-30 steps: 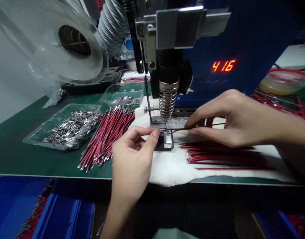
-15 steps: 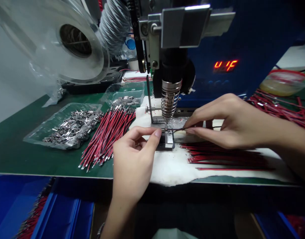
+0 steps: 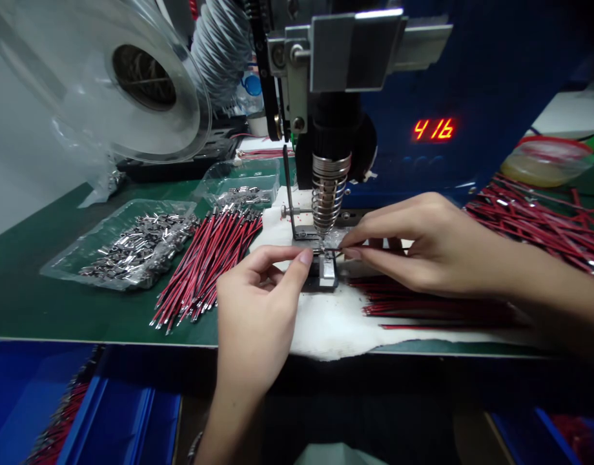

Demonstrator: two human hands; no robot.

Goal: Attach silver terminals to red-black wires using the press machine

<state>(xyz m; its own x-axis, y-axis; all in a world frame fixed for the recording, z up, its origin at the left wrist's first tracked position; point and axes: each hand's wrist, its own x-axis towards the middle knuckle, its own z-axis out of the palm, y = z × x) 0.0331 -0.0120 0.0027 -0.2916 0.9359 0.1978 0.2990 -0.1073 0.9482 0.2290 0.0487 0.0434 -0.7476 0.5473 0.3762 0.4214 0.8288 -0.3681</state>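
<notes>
My left hand (image 3: 258,307) is closed in a pinch at the left side of a small metal fixture (image 3: 328,267). Its thumb and forefinger grip a small metal connector, mostly hidden by the fingertips. From the right, my right hand (image 3: 418,239) pinches a thin red and black wire (image 3: 334,250), whose end meets the connector over the fixture. Directly above stands the soldering machine's tip, wrapped in a coil spring (image 3: 330,194). Below my right hand, a row of red and black wires (image 3: 418,307) lies on a white cloth (image 3: 326,336).
A clear tray (image 3: 67,268) of loose metal connectors stands left, beside a pile of red and black wires (image 3: 207,265) with metal ends. Behind is the blue machine housing (image 3: 471,77) with a lit red display. More wires (image 3: 539,219) lie right. Blue bins (image 3: 108,420) sit below the table edge.
My right hand has moved left with the wire, closer to the fixture and my left hand. My left hand has stayed almost in place. The view has shifted slightly.
</notes>
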